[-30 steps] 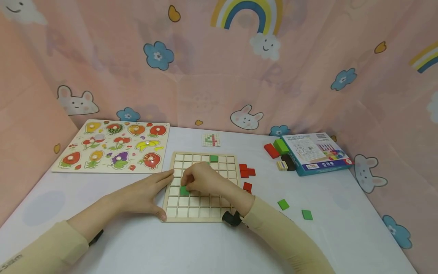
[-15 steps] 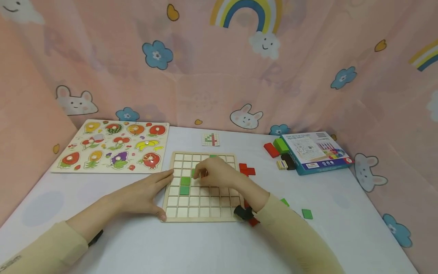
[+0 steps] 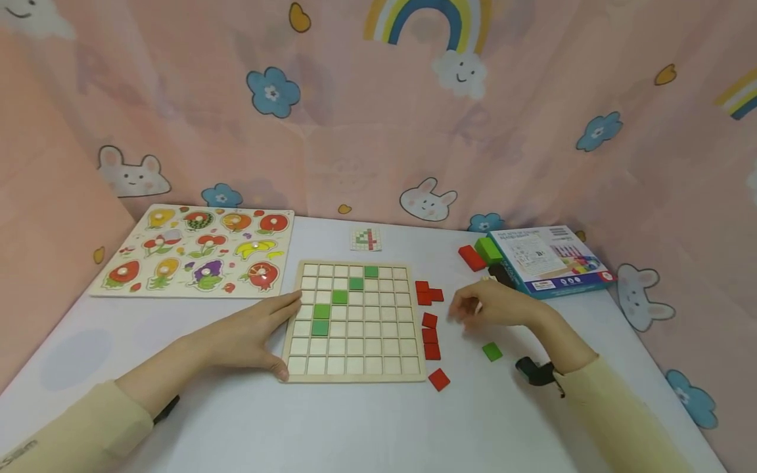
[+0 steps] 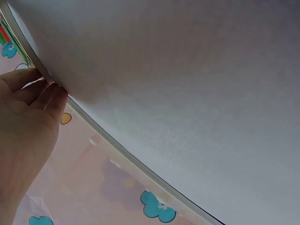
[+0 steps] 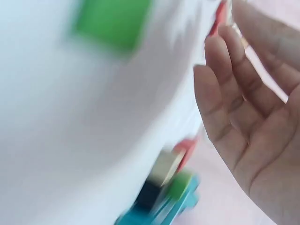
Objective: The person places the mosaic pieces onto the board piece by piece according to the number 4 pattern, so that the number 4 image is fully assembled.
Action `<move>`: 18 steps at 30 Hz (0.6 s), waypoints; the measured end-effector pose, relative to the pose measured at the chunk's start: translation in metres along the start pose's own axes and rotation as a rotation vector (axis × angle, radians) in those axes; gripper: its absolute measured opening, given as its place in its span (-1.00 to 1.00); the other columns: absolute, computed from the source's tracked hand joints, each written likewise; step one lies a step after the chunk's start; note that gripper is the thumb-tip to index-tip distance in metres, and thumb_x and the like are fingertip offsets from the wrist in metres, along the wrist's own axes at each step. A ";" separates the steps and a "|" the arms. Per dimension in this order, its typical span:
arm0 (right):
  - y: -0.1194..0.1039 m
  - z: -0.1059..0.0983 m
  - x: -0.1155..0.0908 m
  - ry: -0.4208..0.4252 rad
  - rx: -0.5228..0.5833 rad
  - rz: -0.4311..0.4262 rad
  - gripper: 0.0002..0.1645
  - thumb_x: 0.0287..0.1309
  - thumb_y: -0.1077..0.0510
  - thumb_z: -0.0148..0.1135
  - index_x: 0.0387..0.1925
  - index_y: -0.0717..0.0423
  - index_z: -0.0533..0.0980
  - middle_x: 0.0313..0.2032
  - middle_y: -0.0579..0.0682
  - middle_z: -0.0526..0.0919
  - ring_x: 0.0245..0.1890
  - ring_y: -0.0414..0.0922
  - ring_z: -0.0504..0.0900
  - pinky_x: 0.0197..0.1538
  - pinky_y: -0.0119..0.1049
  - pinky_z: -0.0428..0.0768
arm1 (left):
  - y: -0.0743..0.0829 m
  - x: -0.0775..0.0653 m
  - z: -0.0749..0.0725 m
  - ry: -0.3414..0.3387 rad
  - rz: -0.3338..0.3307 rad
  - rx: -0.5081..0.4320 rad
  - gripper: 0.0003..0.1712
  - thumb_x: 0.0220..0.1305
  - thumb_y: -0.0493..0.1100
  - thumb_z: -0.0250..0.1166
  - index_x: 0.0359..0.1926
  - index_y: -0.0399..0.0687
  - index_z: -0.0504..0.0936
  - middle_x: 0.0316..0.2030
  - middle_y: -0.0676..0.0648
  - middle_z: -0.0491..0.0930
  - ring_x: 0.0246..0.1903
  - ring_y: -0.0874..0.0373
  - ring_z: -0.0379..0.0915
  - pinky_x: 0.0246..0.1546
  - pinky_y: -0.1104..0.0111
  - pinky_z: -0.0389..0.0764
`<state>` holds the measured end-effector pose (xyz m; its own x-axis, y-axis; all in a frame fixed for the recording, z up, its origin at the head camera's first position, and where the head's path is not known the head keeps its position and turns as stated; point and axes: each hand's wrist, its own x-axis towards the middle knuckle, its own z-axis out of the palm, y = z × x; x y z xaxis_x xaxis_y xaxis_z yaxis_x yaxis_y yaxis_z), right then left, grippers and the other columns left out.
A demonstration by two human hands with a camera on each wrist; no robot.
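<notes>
A wooden grid board (image 3: 355,379) lies flat on the white table. Several green square tiles (image 3: 340,297) sit in its cells, in a slanting row from upper right to lower left, with two stacked at the end. My left hand (image 3: 242,332) rests along the board's left edge, fingers straight; in the left wrist view its fingertips touch that edge. My right hand (image 3: 493,305) is over the table right of the board, fingers loosely bent and holding nothing. Just below it lies a loose green tile (image 3: 492,352), blurred in the right wrist view.
Several red tiles (image 3: 432,344) lie along the board's right side. Farther right are red and green blocks (image 3: 472,258) by a teal-sided box (image 3: 552,263). A fruit puzzle board (image 3: 195,253) lies at back left, a small pattern card (image 3: 366,240) behind the grid.
My right hand has left the grid and moved right, uncovering the row of green tiles. Between the first two frames another green tile came into view above the lowest one. My left hand has stayed put.
</notes>
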<state>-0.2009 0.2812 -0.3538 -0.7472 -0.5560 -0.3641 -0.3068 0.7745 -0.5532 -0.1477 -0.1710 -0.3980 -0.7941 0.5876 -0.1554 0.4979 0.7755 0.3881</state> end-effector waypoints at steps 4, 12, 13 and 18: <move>0.020 -0.003 -0.023 -0.052 0.018 0.045 -0.77 0.02 0.20 0.45 -0.23 -0.07 0.66 -0.30 -0.02 0.65 -0.21 -0.11 0.53 -0.16 -0.37 0.59 | 0.000 0.001 0.000 0.002 0.004 0.005 0.50 -0.33 0.62 0.36 0.51 -0.17 0.13 0.58 -0.12 -0.02 0.52 -0.17 0.04 0.44 -0.06 0.29; 0.042 0.001 -0.036 -0.114 0.061 0.082 -0.69 -0.11 0.15 0.56 -0.27 -0.10 0.63 -0.30 0.01 0.55 -0.22 -0.06 0.47 -0.25 -0.37 0.53 | 0.000 0.000 -0.001 -0.005 0.000 0.001 0.49 -0.31 0.62 0.35 0.52 -0.17 0.13 0.58 -0.13 -0.02 0.52 -0.17 0.04 0.44 -0.07 0.28; 0.043 0.002 -0.037 -0.119 0.066 0.077 -0.67 -0.12 0.14 0.57 -0.27 -0.10 0.63 -0.30 0.02 0.54 -0.22 -0.06 0.46 -0.26 -0.37 0.52 | 0.000 0.000 -0.001 -0.005 0.002 -0.002 0.49 -0.31 0.62 0.35 0.52 -0.17 0.13 0.58 -0.13 -0.02 0.52 -0.18 0.03 0.44 -0.07 0.28; 0.047 0.004 -0.037 -0.117 0.063 0.037 -0.67 -0.13 0.13 0.57 -0.27 -0.13 0.62 -0.31 0.02 0.52 -0.24 -0.07 0.47 -0.28 -0.38 0.53 | 0.001 -0.001 -0.001 -0.006 0.004 -0.003 0.49 -0.30 0.62 0.36 0.51 -0.18 0.12 0.57 -0.14 -0.03 0.52 -0.19 0.03 0.44 -0.07 0.28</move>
<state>-0.1851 0.3372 -0.3692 -0.6821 -0.5620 -0.4679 -0.2405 0.7766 -0.5822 -0.1473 -0.1711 -0.3970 -0.7901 0.5919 -0.1594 0.4997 0.7726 0.3917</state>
